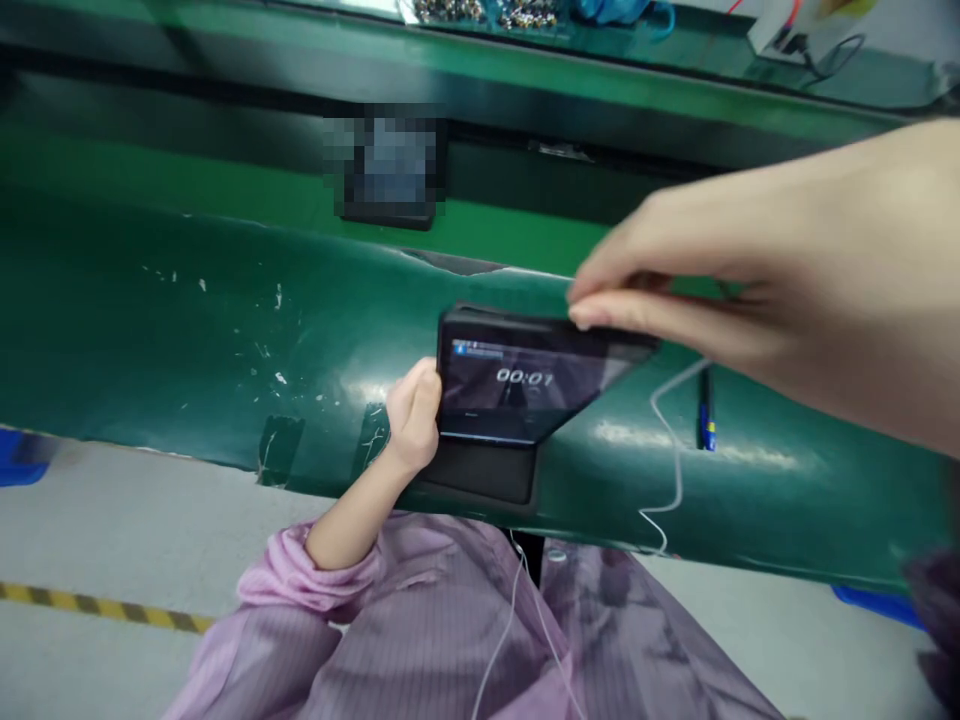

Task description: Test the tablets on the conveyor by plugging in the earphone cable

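A tablet in a dark case is tilted up above the green worktop, its lit screen reading 00:01. My left hand is closed on its left edge, thumb toward the screen. At the top right edge, my right hand pinches the case between thumb and fingertips; part of that grip is blurred. Below the tablet, a dark flat panel lies on the worktop near its front edge. Whether this panel is joined to the case is hidden.
On the green worktop, a blue pen and a white cable lie to the right. A pixelated dark device stands at the back. The raised shelf holds small metal parts and a white box.
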`<act>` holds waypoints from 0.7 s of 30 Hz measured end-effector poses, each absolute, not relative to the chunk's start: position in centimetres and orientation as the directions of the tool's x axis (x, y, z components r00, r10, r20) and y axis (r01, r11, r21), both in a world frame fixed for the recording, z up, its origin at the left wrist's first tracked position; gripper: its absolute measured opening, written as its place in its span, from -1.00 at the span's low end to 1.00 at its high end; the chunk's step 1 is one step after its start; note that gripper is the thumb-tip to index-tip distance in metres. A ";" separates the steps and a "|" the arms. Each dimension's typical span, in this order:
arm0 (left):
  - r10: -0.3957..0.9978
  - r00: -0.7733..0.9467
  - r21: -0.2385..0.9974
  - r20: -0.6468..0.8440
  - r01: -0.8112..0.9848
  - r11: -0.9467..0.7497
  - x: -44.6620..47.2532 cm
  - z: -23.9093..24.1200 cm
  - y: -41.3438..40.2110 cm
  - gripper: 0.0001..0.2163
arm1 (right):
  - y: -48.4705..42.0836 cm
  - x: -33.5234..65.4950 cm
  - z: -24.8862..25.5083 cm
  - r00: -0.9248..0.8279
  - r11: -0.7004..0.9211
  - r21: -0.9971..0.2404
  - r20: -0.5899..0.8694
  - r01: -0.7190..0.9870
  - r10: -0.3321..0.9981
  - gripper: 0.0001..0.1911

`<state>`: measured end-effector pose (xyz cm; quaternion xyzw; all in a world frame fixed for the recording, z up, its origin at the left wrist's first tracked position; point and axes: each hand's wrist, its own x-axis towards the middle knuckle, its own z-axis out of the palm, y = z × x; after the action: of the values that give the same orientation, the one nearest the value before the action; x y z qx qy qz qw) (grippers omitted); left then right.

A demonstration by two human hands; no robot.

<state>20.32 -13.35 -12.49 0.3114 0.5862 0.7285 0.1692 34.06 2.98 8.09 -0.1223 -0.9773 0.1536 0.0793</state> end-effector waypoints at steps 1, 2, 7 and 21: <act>0.623 -0.750 0.964 0.223 0.075 -0.254 20.2 -11.9 -12.7 -0.60 | 2.8 34.5 7.8 -0.939 0.950 -0.227 0.219 0.214 0.264 -0.63; 0.641 -0.748 0.970 0.172 0.015 -0.243 20.1 -11.3 -12.0 -0.63 | 2.4 35.3 7.2 -0.912 0.964 -0.153 0.321 0.217 0.256 -0.64; 0.794 -0.578 0.947 -0.187 -0.321 -0.011 19.2 -10.1 -8.5 -0.66 | -2.7 42.2 -0.7 -0.996 0.815 -0.577 0.023 0.056 0.085 -0.65; 0.924 -0.368 0.687 -0.106 0.645 0.335 19.0 -11.4 -15.9 -0.12 | -9.3 50.1 -12.3 -0.906 0.246 -0.883 -0.339 0.399 0.255 -0.69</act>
<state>19.00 -15.95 -11.42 0.5040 0.7781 0.2800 0.2495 50.13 -9.29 -12.31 -0.2079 -0.7867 0.5779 -0.0627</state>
